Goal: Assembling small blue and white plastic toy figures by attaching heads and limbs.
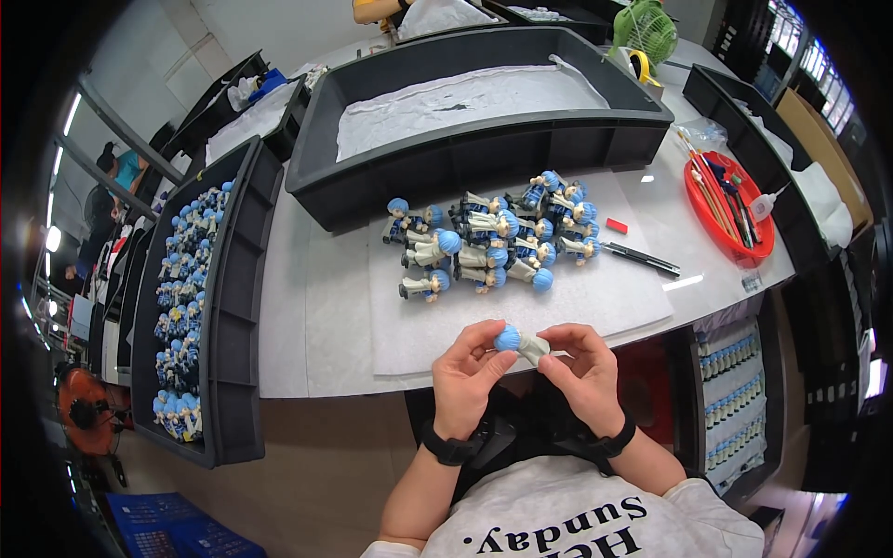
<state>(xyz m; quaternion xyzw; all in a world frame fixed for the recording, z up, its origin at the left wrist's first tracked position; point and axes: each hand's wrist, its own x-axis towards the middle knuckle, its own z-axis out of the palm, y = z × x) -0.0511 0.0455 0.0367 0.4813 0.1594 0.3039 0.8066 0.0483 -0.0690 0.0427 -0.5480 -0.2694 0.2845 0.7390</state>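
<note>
Between both hands, just past the table's near edge, I hold a small figurine (533,348) with blue hair and a pale off-white body. My left hand (468,370) pinches it by the blue head, thumb and fingers pressed together. The fingers of my right hand (584,372) close on the pale lower end. Farther up the white mat (419,344) lies a pile of similar blue-haired figurines (496,228), some dark-clothed and some pale, mostly on their sides.
A large black bin (484,139) with white cloth spans the table's back. Right of the pile are a red block (616,225), a black pen-like knife (642,259) and a red tray (702,219) of brushes. Figurine-filled bins (244,307) stand left; another tray (730,395) sits lower right.
</note>
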